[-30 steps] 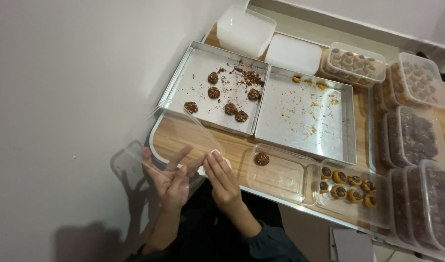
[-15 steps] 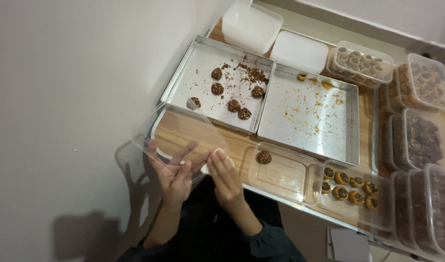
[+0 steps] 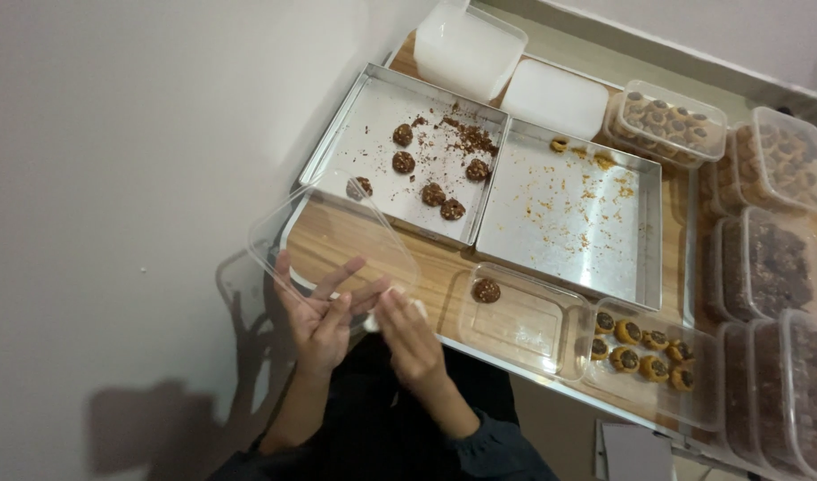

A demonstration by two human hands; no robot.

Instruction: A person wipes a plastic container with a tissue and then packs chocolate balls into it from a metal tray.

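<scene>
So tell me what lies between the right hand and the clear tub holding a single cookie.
In the head view, only bare wooden tabletop separates the right hand from the clear tub with one cookie.
</scene>
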